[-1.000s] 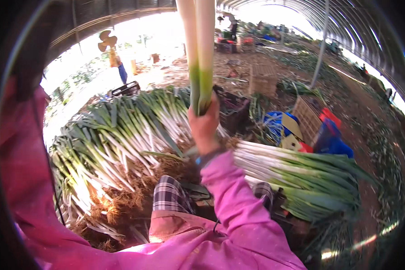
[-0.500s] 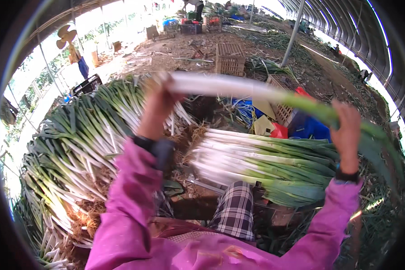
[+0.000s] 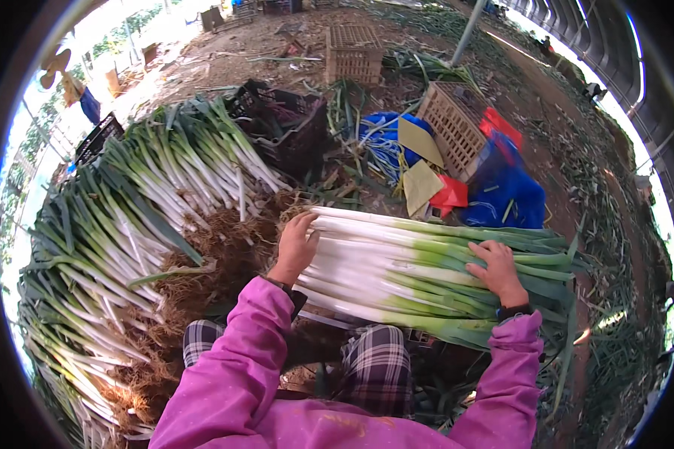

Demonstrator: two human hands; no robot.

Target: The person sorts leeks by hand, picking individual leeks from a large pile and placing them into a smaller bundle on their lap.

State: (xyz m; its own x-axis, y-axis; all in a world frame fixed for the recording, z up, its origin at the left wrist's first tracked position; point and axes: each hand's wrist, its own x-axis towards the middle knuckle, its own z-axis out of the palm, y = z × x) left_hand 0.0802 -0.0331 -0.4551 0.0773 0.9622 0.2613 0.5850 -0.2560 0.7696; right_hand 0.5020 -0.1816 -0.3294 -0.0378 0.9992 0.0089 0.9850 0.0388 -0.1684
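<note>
Across my lap lies a neat layered pile of leeks (image 3: 367,262), white ends to the left and green leaves to the right. At the pile's left end, my left hand (image 3: 296,245) rests against the white ends, its fingers stretched out and the thumb apart. My right hand (image 3: 494,268) lies with spread fingers on the green part of the upper leeks. Neither hand has a leek lifted. Left of me spreads a big heap of untrimmed leeks (image 3: 146,202), with brown, soil-covered roots (image 3: 187,295) facing me.
A black crate (image 3: 281,123) stands beyond the heap. Further out is a tan slatted crate (image 3: 354,56), and another tan crate (image 3: 451,123) is tilted. Near it lie blue sheeting (image 3: 505,194), red plastic (image 3: 449,194) and yellow card (image 3: 421,183). Loose leaves litter the ground at right.
The leek held raised between both hands has come down onto the pile. Both hands have dropped and loosened their hold. The view has tilted lower.
</note>
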